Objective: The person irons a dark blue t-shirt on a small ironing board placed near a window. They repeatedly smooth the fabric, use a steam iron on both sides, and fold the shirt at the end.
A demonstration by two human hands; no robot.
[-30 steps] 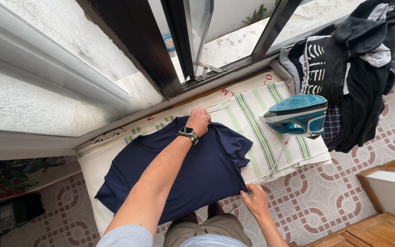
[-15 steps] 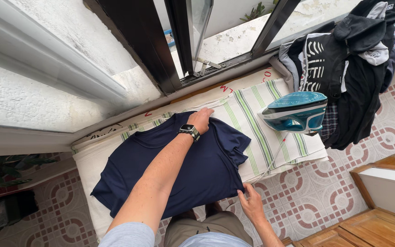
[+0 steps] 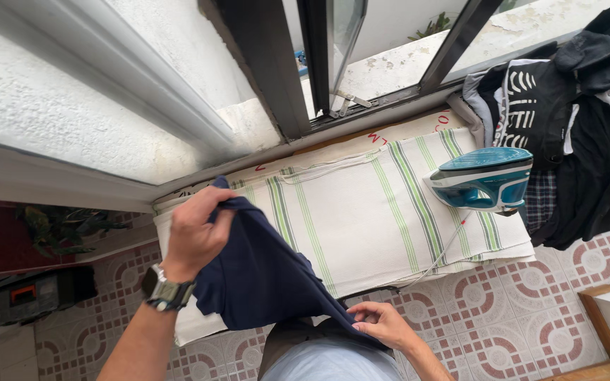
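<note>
My left hand is closed around a bunched edge of the soft navy-blue cotton T-shirt, fingers curled over the fabric with the thumb behind it, holding it up above the near left end of the white ironing cloth with green stripes. My right hand pinches the shirt's lower edge between thumb and fingertips, close to my body and just off the near edge of that cloth. The shirt hangs between my two hands in a slack, sagging drape, lifted clear of the striped cloth except perhaps where its folds brush the cloth's left end; I cannot tell if it touches there.

I judge this shirt light and limp: it has no stiffness of its own, folds wherever it is not supported, and should slide easily over the cloth. It is not fragile, but it will crease if it drops in a heap. Hems, shoulders or side seams seem the best places to hold it, with two points well apart so the panel stays stretched.

At the far right end of the striped cloth stands the teal and white steam iron, its cord trailing toward the cloth's near edge. Just beyond the iron hangs a heap of dark clothes. Behind the cloth's far edge runs the dark-framed window.
</note>
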